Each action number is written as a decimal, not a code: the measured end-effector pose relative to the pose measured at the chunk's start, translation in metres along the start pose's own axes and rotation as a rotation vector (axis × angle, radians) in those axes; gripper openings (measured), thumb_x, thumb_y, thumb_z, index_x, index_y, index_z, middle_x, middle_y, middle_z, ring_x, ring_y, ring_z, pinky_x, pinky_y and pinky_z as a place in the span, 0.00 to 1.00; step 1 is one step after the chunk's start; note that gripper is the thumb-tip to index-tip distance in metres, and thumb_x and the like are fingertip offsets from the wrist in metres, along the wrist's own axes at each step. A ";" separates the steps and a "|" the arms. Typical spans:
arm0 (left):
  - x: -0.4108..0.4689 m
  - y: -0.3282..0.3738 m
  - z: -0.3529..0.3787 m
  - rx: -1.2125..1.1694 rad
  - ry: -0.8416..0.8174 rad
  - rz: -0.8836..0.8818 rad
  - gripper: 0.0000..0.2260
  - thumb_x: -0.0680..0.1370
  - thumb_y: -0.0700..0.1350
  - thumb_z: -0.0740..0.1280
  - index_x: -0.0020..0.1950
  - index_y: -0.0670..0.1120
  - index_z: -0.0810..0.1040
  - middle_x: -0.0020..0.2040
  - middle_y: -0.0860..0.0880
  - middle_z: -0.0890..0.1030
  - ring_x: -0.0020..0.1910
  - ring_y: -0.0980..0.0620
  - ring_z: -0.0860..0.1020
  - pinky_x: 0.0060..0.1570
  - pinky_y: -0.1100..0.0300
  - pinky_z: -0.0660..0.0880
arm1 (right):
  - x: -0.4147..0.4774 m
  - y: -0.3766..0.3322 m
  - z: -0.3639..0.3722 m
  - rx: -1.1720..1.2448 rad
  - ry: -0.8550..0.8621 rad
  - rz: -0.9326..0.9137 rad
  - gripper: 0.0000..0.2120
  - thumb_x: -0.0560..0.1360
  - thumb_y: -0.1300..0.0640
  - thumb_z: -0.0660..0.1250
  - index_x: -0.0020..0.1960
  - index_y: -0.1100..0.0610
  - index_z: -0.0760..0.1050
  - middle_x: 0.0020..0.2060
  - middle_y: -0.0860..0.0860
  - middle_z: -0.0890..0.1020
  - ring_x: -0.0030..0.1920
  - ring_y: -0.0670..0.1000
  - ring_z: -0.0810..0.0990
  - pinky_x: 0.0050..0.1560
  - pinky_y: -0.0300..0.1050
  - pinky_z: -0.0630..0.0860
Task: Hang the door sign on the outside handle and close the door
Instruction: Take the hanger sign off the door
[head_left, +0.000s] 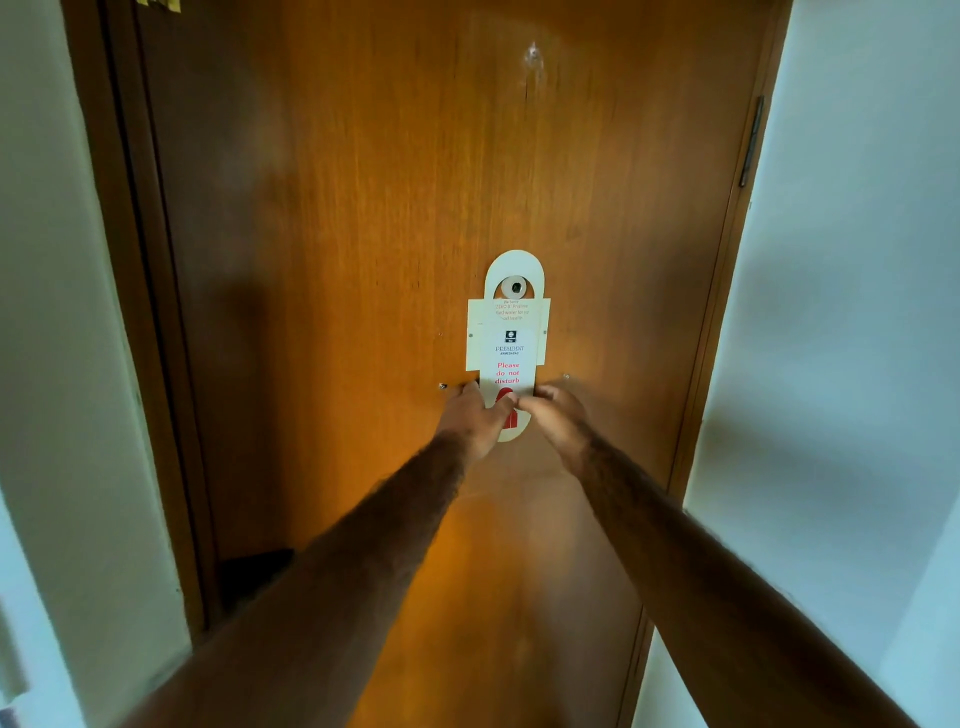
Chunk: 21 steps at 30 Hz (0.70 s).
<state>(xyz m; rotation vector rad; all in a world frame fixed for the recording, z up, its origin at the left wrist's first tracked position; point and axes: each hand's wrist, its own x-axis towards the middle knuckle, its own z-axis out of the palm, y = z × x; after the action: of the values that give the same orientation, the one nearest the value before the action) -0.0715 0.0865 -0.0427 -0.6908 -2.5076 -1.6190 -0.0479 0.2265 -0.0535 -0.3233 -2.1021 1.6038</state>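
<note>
A cream door sign (511, 343) with red "Please do not disturb" print hangs flat against the brown wooden door (363, 234). Its top hole sits over a small round peg or peephole (517, 286). A wider cream card lies behind the sign. My left hand (475, 415) pinches the sign's lower left edge. My right hand (553, 415) pinches its lower right edge. Both arms reach straight forward. No door handle is visible.
The door fills the middle, with its dark frame (140, 312) on the left and a hinge (750, 140) on the upper right. Pale walls (857, 338) stand on both sides. Two small screws (442, 386) show on the door beside the hands.
</note>
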 end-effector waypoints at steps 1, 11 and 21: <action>-0.001 0.002 0.001 -0.002 0.004 -0.003 0.27 0.80 0.55 0.68 0.75 0.43 0.71 0.71 0.45 0.75 0.67 0.44 0.78 0.63 0.49 0.79 | 0.000 -0.001 0.000 -0.002 0.002 0.009 0.15 0.79 0.53 0.71 0.63 0.58 0.80 0.56 0.51 0.85 0.55 0.50 0.82 0.47 0.38 0.78; -0.010 0.010 -0.006 0.006 0.058 0.064 0.28 0.81 0.54 0.68 0.77 0.43 0.69 0.72 0.45 0.73 0.67 0.44 0.77 0.61 0.54 0.79 | -0.004 -0.016 -0.007 -0.097 0.119 -0.069 0.14 0.80 0.58 0.70 0.64 0.61 0.79 0.59 0.53 0.84 0.56 0.53 0.83 0.59 0.50 0.81; -0.029 0.010 -0.045 -0.054 0.101 0.033 0.23 0.82 0.52 0.67 0.73 0.41 0.73 0.71 0.44 0.77 0.67 0.44 0.78 0.58 0.56 0.77 | -0.037 -0.045 -0.002 -0.022 0.076 -0.072 0.12 0.78 0.64 0.72 0.61 0.65 0.78 0.60 0.58 0.83 0.55 0.59 0.85 0.57 0.54 0.82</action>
<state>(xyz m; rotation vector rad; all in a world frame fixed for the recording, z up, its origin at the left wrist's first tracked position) -0.0491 0.0404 -0.0231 -0.6348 -2.3786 -1.6716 -0.0108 0.1983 -0.0185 -0.3078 -2.0516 1.5051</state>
